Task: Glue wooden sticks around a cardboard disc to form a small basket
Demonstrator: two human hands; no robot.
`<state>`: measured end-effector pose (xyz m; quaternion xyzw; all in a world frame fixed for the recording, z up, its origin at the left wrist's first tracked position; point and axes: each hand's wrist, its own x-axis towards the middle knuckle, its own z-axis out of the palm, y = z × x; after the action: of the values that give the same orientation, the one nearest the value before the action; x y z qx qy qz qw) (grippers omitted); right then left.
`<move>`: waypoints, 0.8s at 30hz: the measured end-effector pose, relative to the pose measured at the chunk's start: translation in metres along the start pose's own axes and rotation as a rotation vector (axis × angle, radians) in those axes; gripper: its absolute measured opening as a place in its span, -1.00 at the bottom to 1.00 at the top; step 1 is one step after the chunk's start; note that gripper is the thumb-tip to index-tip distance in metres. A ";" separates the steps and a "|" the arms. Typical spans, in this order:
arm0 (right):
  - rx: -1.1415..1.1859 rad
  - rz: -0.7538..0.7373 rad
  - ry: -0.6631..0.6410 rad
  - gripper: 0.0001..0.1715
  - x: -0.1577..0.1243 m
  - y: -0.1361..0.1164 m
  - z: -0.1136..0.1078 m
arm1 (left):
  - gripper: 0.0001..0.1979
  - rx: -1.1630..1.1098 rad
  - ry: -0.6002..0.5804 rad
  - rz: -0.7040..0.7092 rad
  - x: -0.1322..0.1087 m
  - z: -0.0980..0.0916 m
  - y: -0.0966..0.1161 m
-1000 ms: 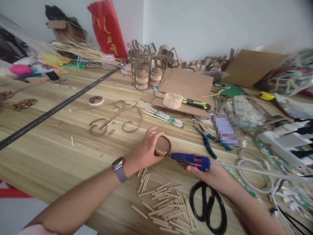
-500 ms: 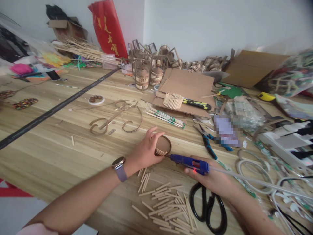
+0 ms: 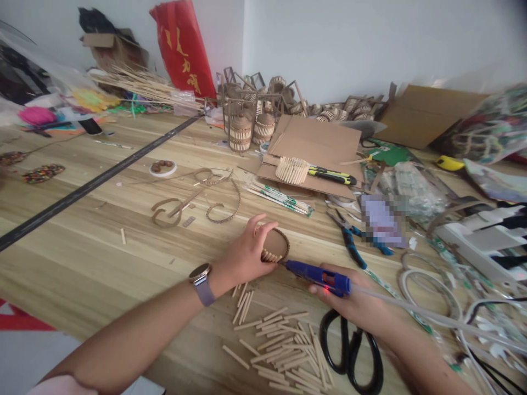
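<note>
My left hand, with a watch on its wrist, is closed around a small round cardboard ring that has short wooden sticks glued along its near side. My right hand grips a blue hot glue gun. The gun's nozzle touches the ring's lower right edge, and a red light glows on its body. A pile of short wooden sticks lies just in front of both hands. Black scissors lie under my right wrist.
Blue-handled pliers lie right of the ring, with tape rolls beyond. Cardboard sheets, a yellow-black knife, packed chopsticks and small stick baskets sit further back. Curved cardboard strips lie to the left. A black strip crosses the wooden table.
The glue gun's nozzle and my right hand have shifted slightly down and left along the ring's edge. My left hand keeps its hold on the ring.
</note>
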<state>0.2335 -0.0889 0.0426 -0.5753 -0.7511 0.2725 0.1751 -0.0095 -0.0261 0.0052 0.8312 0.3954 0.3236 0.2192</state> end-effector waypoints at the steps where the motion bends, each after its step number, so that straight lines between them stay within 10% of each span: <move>1: -0.004 -0.004 0.005 -0.64 0.000 0.000 0.000 | -0.18 0.000 0.003 0.002 0.000 0.000 0.000; 24: -0.087 -0.015 -0.004 -0.63 0.001 -0.005 -0.002 | -0.18 0.013 0.005 0.010 0.000 0.001 -0.001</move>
<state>0.2303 -0.0887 0.0475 -0.5762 -0.7668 0.2395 0.1505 -0.0091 -0.0252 0.0039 0.8338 0.3939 0.3241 0.2111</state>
